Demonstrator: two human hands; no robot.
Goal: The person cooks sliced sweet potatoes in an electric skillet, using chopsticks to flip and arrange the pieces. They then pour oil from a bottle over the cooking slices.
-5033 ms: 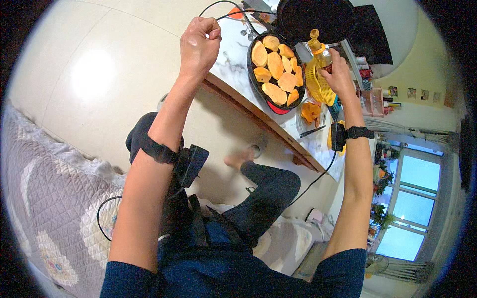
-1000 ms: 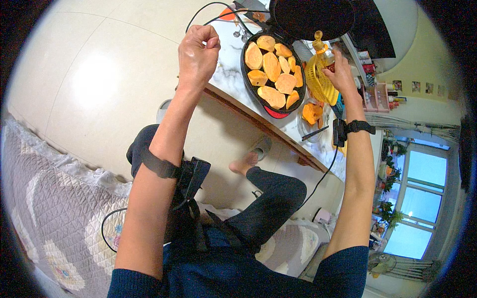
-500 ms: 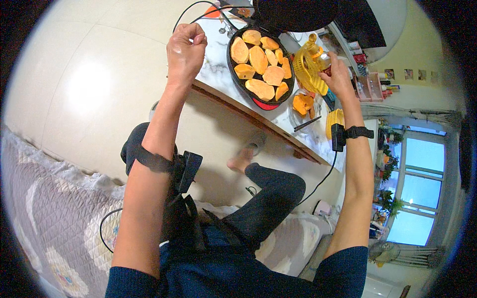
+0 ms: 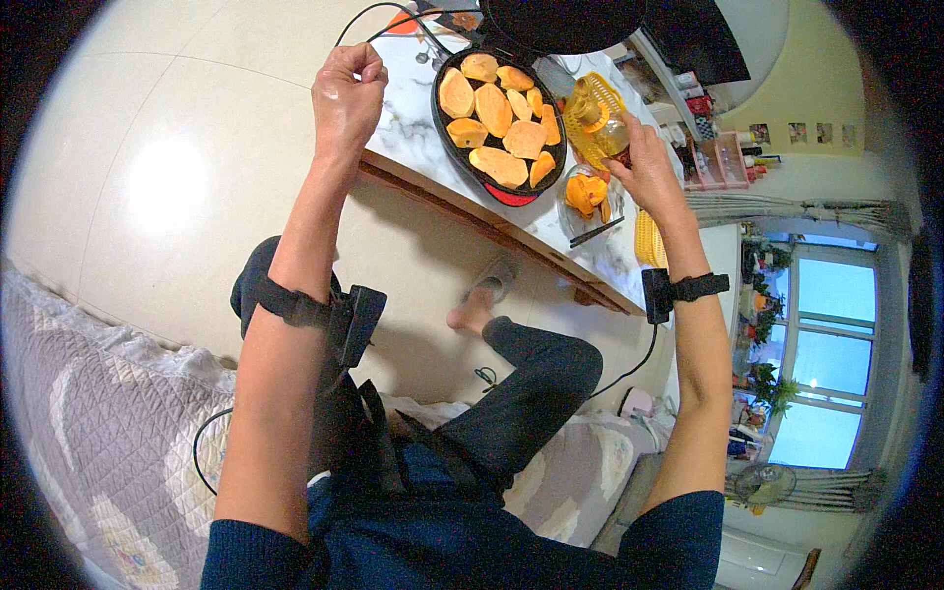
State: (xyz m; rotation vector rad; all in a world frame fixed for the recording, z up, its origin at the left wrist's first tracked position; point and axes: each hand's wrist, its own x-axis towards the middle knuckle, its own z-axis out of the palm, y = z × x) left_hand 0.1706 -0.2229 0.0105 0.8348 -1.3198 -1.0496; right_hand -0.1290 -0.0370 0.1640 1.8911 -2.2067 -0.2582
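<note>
My left hand (image 4: 349,96) is curled into a fist over the floor just left of the table, and nothing shows in it. With my right hand (image 4: 649,172) I grip a clear bottle (image 4: 615,136) with a yellow top (image 4: 593,110). It is beside a yellow plastic basket (image 4: 615,90), which is partly behind it. To its left stands a dark electric griddle (image 4: 442,138) with its lid (image 4: 560,22) raised. Several orange slices, looking like sweet potato (image 4: 493,110), lie on the griddle in one layer. Their far edges are fully visible.
A clear bowl with orange pieces (image 4: 587,194) sits right of the griddle, with dark chopsticks (image 4: 597,232) by it. Another yellow basket (image 4: 649,239) stands nearer me. A black cable (image 4: 388,10) runs behind the griddle. The marble-look table (image 4: 393,123) has a brown front edge.
The bottle has moved down and left, its yellow top now nearer the griddle, as my right hand shifts with it. My left hand stays closed. The whole view has shifted slightly.
</note>
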